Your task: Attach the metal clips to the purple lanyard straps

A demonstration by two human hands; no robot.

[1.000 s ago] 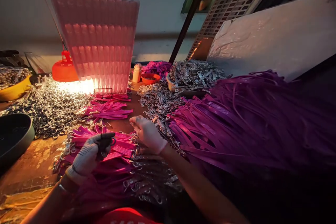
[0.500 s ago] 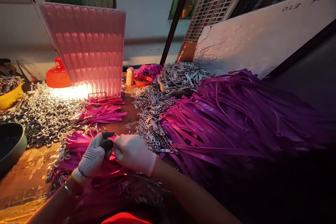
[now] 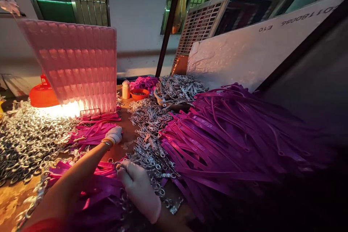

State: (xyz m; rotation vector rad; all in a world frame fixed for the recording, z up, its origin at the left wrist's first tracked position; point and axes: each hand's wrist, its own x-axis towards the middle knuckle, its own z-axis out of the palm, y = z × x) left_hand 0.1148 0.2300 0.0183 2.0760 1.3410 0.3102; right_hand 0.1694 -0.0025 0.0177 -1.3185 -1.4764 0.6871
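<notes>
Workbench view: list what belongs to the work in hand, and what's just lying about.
Likely part of the work:
pink straps, near left hand and right hand
purple straps
metal rings
metal links
lit red lamp

Probably just lying about:
bottle
latticed crate
wrapped panel

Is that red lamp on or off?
The red lamp is on: a bright glow shows beneath its shade and lights the heap of metal pieces nearby.

Glares white beneath the red lamp (image 3: 45, 93) at left, glows pink through the ribbed panel (image 3: 81, 59); falls to near-black at lower right, blurs and stretches toward the right edge.
</notes>
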